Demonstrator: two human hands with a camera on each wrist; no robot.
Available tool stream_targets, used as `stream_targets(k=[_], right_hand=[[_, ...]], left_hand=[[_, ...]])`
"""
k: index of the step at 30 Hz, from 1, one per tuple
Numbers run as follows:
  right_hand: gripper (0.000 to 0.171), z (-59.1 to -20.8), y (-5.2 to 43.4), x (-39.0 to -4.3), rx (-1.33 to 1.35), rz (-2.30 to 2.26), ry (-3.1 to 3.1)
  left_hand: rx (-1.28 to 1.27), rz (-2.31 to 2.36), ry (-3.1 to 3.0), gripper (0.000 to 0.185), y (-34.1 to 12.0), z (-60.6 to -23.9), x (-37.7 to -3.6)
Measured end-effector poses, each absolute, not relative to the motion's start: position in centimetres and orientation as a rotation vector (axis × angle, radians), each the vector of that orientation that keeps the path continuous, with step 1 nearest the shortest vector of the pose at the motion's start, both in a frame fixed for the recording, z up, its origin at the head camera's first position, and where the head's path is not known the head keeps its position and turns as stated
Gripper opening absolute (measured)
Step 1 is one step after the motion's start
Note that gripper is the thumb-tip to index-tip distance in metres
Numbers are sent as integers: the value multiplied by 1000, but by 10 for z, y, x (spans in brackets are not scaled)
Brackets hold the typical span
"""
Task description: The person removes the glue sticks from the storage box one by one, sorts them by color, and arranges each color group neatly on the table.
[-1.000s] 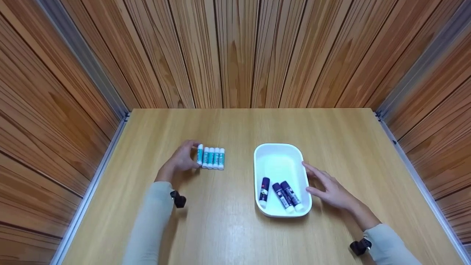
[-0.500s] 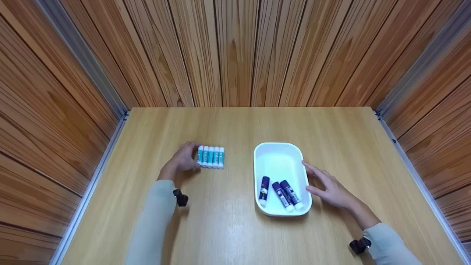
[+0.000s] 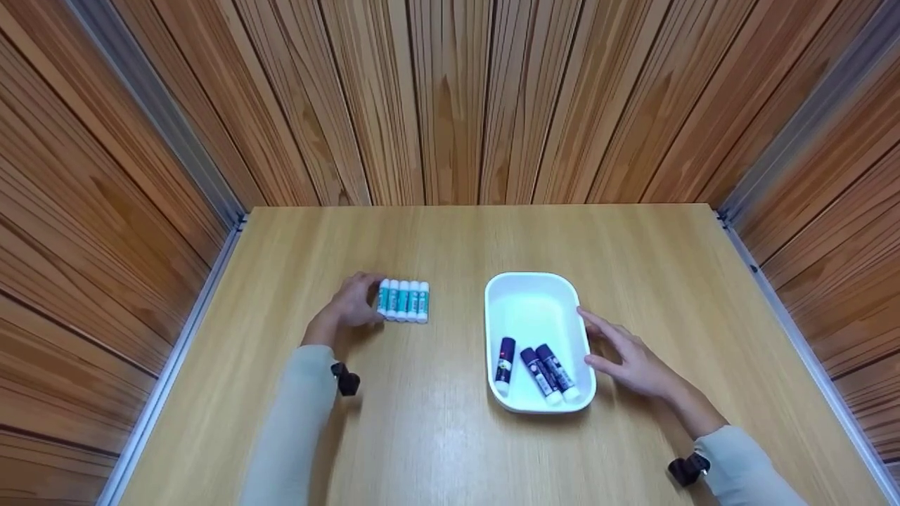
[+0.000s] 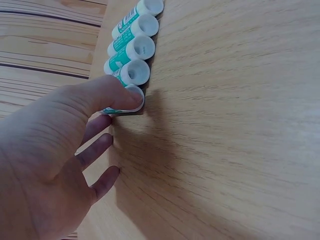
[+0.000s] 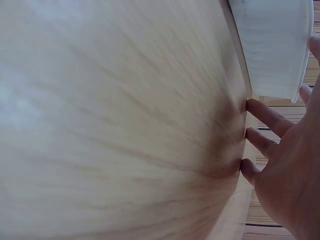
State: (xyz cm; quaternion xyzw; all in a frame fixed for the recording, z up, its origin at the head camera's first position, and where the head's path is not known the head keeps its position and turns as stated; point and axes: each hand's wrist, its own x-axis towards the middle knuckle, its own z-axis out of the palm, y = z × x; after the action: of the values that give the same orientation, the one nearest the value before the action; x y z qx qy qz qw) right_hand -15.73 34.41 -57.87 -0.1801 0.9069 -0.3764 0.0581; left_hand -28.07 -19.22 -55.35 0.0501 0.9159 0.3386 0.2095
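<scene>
1. The right hand (image 3: pixel 633 360) lies on the table (image 3: pixel 436 436) nearest the person, just beside the right wall of a white tray (image 3: pixel 537 291). Its fingers (image 5: pixel 265 117) are straight and spread, released and holding nothing; the tips rest on the wood, and the upper ones sit against the tray's rim.
2. Just left of those fingers, inside the near end of the tray, three dark glue sticks (image 3: pixel 540 372) lie side by side with their white ends pointing toward the person. The leftmost one lies slightly apart from the other two, which are touching.
3. The far half of the tray, beyond the right fingers, shows only its white floor.
4. The left hand (image 3: pixel 349 303) sits farther out on the table, well apart from the tray. Its thumb (image 4: pixel 112 92) presses on the white end of the nearest stick in a row of five teal glue sticks (image 3: pixel 403 301). The other fingers hang loosely toward the wood; whether they curl round that stick I cannot tell.
5. The row lies just right of the left fingers, the five sticks touching one another, parallel, between that hand and the tray.
6. Beyond everything, wooden plank walls (image 3: pixel 450 98) close in the table on three sides.
</scene>
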Motion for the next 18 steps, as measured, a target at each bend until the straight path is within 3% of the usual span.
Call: stream_targets(k=[10,18], right_hand=[[82,-578,343,-156,-531,-1138,2740],[82,-578,344,-157,-540,-1139,2741]], left_hand=[[169,959,2515,99,-194,-545,-281],[267,899,2636,94,-188,-545,-276]])
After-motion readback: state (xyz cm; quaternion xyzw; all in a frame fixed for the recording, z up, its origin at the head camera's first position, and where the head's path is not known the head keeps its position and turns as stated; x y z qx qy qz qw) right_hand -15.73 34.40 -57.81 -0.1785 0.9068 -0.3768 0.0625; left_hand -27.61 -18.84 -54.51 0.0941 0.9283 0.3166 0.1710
